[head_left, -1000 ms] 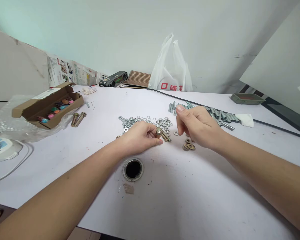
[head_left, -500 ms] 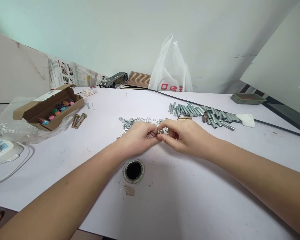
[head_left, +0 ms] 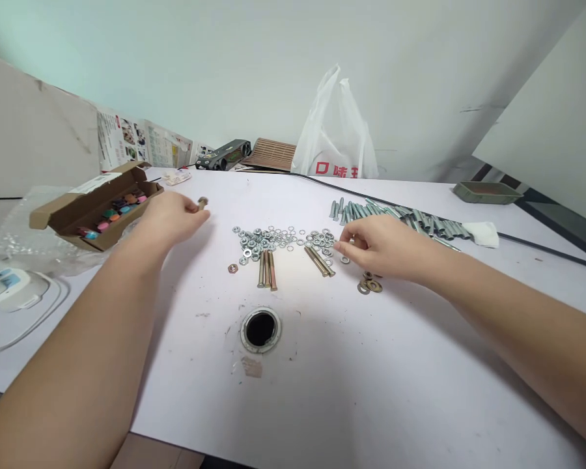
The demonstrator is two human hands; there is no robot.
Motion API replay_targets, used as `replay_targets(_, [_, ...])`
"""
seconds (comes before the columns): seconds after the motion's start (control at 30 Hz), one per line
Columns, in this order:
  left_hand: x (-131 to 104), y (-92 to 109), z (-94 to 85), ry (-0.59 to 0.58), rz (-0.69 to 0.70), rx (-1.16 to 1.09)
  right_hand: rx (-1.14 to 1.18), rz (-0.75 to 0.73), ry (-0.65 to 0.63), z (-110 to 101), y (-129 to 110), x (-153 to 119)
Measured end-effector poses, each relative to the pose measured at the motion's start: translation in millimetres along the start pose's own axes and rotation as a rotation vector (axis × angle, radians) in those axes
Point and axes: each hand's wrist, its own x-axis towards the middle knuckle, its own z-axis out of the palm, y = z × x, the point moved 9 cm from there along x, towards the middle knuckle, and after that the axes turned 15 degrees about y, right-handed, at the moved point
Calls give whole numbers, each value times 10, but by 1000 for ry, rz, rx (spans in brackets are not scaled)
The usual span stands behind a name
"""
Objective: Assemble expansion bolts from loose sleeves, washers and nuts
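Toward the far left corner of the counter, a bolt was pinched by the left hand and could be dropped if gripped loosely, while washers could be scattered by the curled right hand, its hold unclear.

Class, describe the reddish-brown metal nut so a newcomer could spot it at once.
Find the round, metal-rimmed hole in the white table. Beyond it lies a cluster of silver metal nuts. At its near-left edge sits the reddish-brown hexagonal metal nut, rusty beside silver neighbours.
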Motion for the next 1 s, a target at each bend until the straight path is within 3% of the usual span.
replay_targets(0.07, [125, -361, 90, -67, -73, 266, 29, -5, -45, 135, -65, -38])
replay_targets(0.17, [239, -637, 129, -55, -135, 324, 47, 3, -44, 257, -153, -79])
replay_targets(0.37, [351, -925, 176, 30, -214, 273, 54, 82, -104, 390, -114, -118])
replay_targets(0.5, [432, -977, 198, 124, -143, 137, 117, 121, -132, 454, -104, -144])
replay_targets(0.6, [448, -995, 159, 171, -164, 150, 123, 93, -113, 434, -153, -143])
replay_targets(0.67, [429, -903, 109, 198, -154, 118, 107, 70, -75, 361, -192, -131])
replay_targets(0.77, [303, -558, -29, 278, -97, -7, 133, 55, 11, 165, -257, -104])
replay_targets(0.87, [2, 43, -131, 304, 23, -127, 261, 73, 83, -24, -305, -85])
replay_targets(0.9, [-135, 275, -155, 297, 61, -279, 310, 85, 100, -63, -310, -82])
replay_targets(1.0, [-596, 935, 12, -5, 137, -663, 452, 102, 108, -58, -340, -84])
